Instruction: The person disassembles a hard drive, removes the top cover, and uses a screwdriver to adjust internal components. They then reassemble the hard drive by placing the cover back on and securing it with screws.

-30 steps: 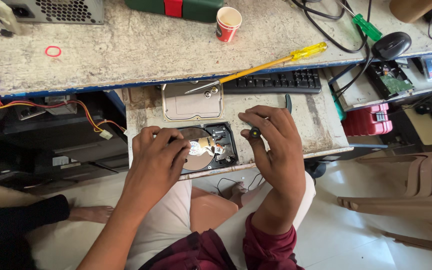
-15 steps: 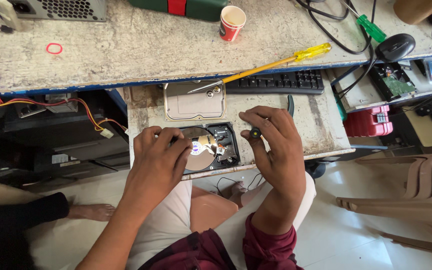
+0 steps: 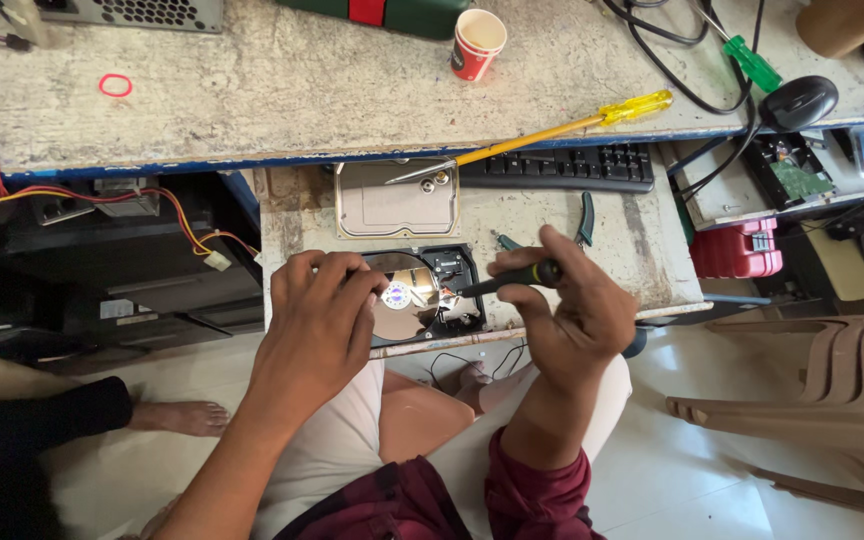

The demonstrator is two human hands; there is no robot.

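Observation:
An opened hard drive point(image 3: 442, 290) lies on a pull-out shelf point(image 3: 642, 260), its shiny platter point(image 3: 404, 300) exposed. My left hand point(image 3: 317, 325) rests on the drive's left side, fingertips on the platter's edge. In my right hand point(image 3: 572, 305) is a small dark screwdriver point(image 3: 512, 278), its tip pointing down-left at the drive's right part. The drive's metal cover point(image 3: 392, 205) lies just behind the drive.
A long yellow-handled screwdriver point(image 3: 552, 128) rests across the desk edge. A black keyboard point(image 3: 562, 165), green-handled pliers point(image 3: 584, 218), a paper cup point(image 3: 477, 42), a mouse point(image 3: 797, 102), a red box point(image 3: 737, 248) and stacked plastic chairs point(image 3: 822, 400) surround me. Another person's foot point(image 3: 177, 415) is at left.
My right hand has turned so the small screwdriver now shows, angled toward the drive. The left hand stays on the platter.

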